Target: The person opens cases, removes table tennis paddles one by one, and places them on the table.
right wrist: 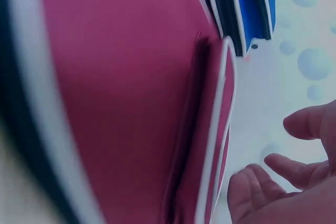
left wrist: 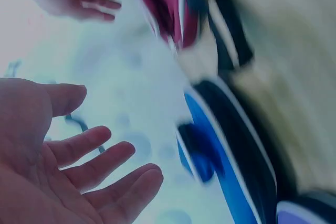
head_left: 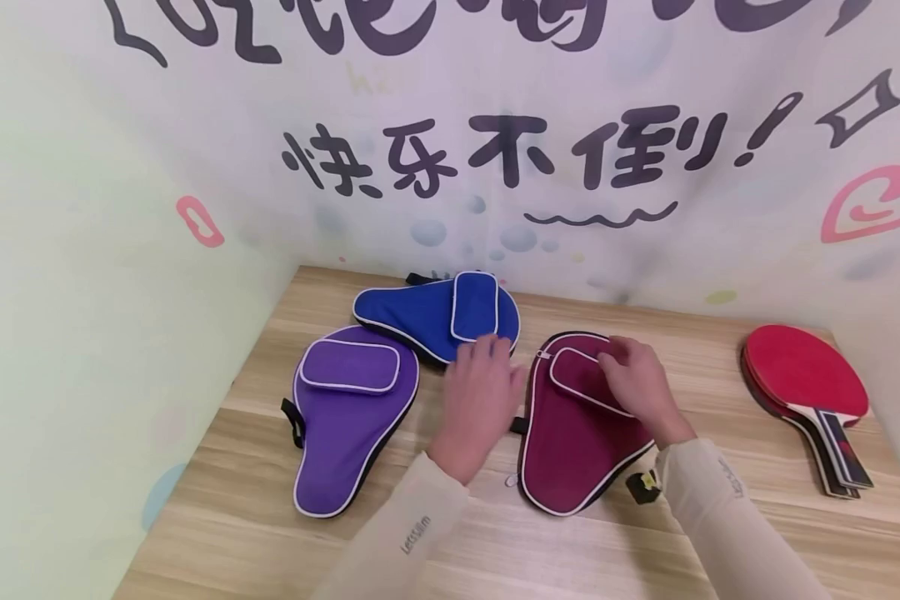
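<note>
A maroon table tennis racket case (head_left: 573, 454) with white piping lies on the wooden table, its zipped pocket on top. My right hand (head_left: 639, 379) is over the right end of that pocket and hides part of it. In the right wrist view its fingers (right wrist: 294, 171) are loosely bent, with nothing between them. My left hand (head_left: 480, 400), a little blurred, is between the maroon case and the blue racket case (head_left: 408, 308), overlapping the blue case's lower edge. The left wrist view shows its fingers (left wrist: 118, 156) spread and holding nothing.
A purple racket case (head_left: 337, 437) lies at the left, close to the blue one. Two red table tennis rackets (head_left: 802, 371) are stacked at the right edge of the table (head_left: 225, 492). Behind stands a white wall cloth (head_left: 645, 258) with dark lettering.
</note>
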Action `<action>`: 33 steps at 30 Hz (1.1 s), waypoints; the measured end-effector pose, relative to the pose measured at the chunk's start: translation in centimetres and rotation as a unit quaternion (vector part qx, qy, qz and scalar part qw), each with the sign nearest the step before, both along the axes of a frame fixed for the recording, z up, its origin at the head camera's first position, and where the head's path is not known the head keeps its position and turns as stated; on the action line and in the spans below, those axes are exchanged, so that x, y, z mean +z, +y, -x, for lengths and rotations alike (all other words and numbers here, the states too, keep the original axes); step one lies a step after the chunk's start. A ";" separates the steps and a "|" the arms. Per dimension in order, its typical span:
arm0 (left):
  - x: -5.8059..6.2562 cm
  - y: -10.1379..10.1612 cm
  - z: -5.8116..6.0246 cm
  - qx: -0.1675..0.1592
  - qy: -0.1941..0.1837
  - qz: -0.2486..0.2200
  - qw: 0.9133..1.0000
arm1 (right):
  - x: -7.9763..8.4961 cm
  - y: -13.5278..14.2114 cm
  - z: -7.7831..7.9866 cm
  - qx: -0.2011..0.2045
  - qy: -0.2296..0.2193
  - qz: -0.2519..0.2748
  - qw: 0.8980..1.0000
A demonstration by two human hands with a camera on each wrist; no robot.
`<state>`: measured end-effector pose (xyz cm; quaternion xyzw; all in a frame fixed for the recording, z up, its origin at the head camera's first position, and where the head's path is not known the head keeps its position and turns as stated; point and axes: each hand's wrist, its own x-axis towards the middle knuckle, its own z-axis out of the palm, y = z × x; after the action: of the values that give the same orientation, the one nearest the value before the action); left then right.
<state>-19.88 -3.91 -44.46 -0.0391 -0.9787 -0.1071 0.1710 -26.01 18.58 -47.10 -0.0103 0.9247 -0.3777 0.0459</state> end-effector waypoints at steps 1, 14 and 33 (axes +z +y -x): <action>0.3 -0.6 0.5 0.007 -0.003 -0.005 1.000 | 0.1 -0.6 0.3 -0.001 -0.010 0.009 1.000; 2.8 -9.2 7.2 0.092 -0.073 -0.030 0.993 | -1.0 -7.9 4.3 0.032 -0.050 0.060 0.996; -0.5 -16.0 10.6 0.171 -0.268 -0.113 0.942 | -2.1 -11.3 5.2 0.060 -0.099 0.010 0.993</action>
<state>-30.52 -19.93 -44.93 0.1781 -0.9619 -0.1923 -0.0782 -31.18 7.31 -49.25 -0.0291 0.9095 -0.3827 0.1595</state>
